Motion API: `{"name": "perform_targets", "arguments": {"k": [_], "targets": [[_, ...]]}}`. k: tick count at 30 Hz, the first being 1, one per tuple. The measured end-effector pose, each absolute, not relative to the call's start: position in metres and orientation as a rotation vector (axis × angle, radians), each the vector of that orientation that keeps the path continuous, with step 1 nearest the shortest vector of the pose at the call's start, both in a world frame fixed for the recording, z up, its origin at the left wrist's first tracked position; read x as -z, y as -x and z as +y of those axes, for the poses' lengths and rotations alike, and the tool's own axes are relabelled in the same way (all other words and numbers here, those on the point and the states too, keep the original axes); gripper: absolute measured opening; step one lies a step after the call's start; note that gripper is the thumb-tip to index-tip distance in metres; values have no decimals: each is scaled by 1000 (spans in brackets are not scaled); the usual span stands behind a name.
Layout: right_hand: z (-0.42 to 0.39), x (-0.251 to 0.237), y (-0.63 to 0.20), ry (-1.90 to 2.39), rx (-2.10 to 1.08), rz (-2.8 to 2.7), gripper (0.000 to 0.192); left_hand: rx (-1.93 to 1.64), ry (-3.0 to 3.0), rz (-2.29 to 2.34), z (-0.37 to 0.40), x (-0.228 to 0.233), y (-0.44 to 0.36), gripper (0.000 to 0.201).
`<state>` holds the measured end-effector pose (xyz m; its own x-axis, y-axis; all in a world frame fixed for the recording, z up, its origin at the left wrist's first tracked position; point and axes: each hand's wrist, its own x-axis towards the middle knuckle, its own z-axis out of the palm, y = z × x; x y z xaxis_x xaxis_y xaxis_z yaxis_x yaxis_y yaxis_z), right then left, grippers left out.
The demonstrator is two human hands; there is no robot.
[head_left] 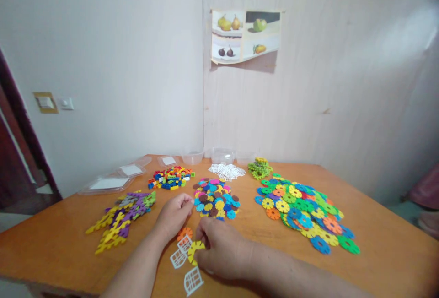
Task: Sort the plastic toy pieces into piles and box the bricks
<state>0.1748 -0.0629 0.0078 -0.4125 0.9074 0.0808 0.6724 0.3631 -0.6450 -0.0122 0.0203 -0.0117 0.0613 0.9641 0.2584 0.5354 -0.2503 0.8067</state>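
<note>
From the head view, near the table's [61, 243] front edge, the right hand [224, 252] curls its fingers around a yellow disc [195, 250] joined to white lattice pieces [183, 254]. The left hand [174, 215], loosely closed, touches the small disc pile [216, 198]. Along the far edge stand clear tubs [222, 155]; what they hold cannot be told. Flat lids [113, 180] lie at the far left corner.

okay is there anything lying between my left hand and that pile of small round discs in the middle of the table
Nothing visible does. The left hand sits just left of the pile of small round discs, its fingertips almost at the pile's edge, with only bare table in the narrow gap. The right hand is nearer you, on a yellow disc joined to white grid pieces.
</note>
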Motion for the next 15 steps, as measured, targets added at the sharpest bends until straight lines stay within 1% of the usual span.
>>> {"name": "perform_targets", "arguments": {"k": [3,7,11,15], "targets": [[-50,-8,-185,1340,-789,-2043,19,-1096,-1836,1477,21,13,13,31],[-25,-24,-239,1449,-549,-1859,6,-1080,-1825,1510,20,11,13,31],[-5,-33,-320,1684,-256,-1610,6,-1062,-1838,1526,20,9,14,32],[-1,-30,-380,1913,-151,-1426,10,-1076,-1861,1526,24,13,17,33]]}}
